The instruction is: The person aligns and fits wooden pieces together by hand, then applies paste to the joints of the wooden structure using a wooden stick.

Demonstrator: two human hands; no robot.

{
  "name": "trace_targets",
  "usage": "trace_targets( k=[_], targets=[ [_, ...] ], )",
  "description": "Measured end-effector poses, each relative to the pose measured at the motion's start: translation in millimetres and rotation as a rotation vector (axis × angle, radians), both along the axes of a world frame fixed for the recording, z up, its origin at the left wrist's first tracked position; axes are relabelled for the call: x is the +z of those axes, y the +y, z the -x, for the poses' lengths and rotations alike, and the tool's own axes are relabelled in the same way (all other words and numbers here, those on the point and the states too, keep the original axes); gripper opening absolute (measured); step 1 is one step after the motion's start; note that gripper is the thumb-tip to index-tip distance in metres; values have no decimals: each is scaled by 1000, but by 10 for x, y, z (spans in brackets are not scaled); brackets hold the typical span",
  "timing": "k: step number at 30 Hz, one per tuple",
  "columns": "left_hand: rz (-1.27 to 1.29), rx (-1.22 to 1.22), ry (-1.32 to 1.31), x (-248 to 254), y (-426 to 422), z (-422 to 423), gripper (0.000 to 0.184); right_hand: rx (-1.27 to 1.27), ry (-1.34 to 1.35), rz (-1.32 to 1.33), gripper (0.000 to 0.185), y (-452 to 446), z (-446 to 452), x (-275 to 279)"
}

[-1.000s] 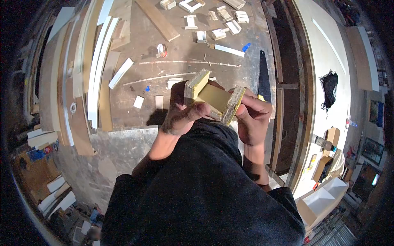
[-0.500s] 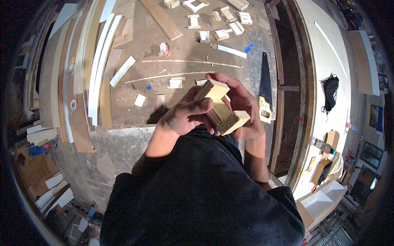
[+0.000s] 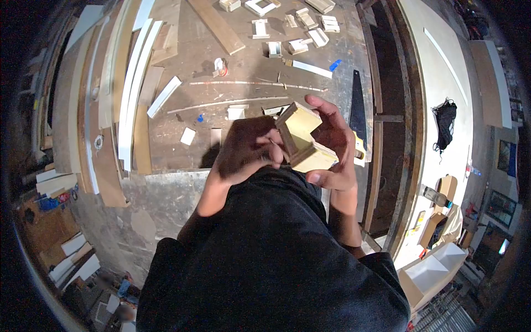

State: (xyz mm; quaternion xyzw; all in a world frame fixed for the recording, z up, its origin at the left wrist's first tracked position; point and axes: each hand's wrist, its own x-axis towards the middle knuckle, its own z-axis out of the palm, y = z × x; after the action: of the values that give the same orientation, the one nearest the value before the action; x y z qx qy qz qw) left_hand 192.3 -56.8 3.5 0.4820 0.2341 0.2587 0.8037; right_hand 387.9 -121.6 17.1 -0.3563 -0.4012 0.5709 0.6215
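Observation:
A small U-shaped wooden piece (image 3: 301, 135), pale yellow inside with rough brown edges, is held up in front of my body. My right hand (image 3: 337, 149) grips its right side, thumb below and fingers curved around the far end. My left hand (image 3: 249, 149) is at the piece's left edge with its fingers curled in and the thumb close to them. Whether those fingertips pinch something small is hidden. Behind my right hand lies a handsaw (image 3: 358, 105) with a yellow handle, partly covered by that hand.
Several small wooden frames (image 3: 306, 19) are spread over the far part of the workbench (image 3: 221, 99). Long boards (image 3: 130, 105) lie along the left. A tape roll (image 3: 220, 67) and thin strips (image 3: 232, 103) are mid-bench. On the right, a pale board (image 3: 442, 72) carries black cord (image 3: 444, 124) and a hammer (image 3: 436, 196).
The wooden piece has turned so its yellow inner faces show more. My left hand has shifted off its front to the left edge, fingers curling in. My right hand keeps hold.

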Motion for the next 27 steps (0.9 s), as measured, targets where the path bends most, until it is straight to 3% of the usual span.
trace_targets(
  k=[3, 4, 7, 11, 15, 17, 19, 21, 23, 24, 26, 27],
  targets=[
    [-211, 253, -72, 88, -80, -30, 100, -115, -188, -14, 105, 29, 50, -84],
    [-175, 279, -94, -13, -111, -5, 99, -91, -324, -25, 103, 52, 54, -82],
    [-166, 288, -26, -60, -194, 106, 91, -28, -368, 95, 105, 91, 191, -101],
    [34, 345, -81, -340, -234, 310, 77, 99, -510, 286, 108, 199, 366, -146],
    [249, 464, -210, -694, -243, 635, 74, 112, -558, 47, 103, 408, 596, -246],
    [436, 521, -436, -891, -228, 856, 70, 100, -529, -72, 100, 549, 681, -348],
    [599, 652, -652, -996, -266, 1137, 64, -19, -509, 210, 86, 827, 756, -455],
    [584, 656, -690, -538, -76, 1260, 62, -204, -768, 278, 63, 1320, 1024, -798],
    [710, 637, -711, -329, 29, 1463, 69, -207, -1104, 106, 48, 1861, 1257, -1329],
    [701, 649, -712, -203, 50, 1565, 69, -197, -1099, 96, 48, 2040, 1384, -1510],
    [702, 593, -739, 19, 97, 1747, 78, -302, -1394, -5, 41, 2365, 1593, -1778],
    [692, 613, -736, 120, 96, 1854, 78, -287, -1383, -16, 41, 2442, 1697, -1885]
  ],
)
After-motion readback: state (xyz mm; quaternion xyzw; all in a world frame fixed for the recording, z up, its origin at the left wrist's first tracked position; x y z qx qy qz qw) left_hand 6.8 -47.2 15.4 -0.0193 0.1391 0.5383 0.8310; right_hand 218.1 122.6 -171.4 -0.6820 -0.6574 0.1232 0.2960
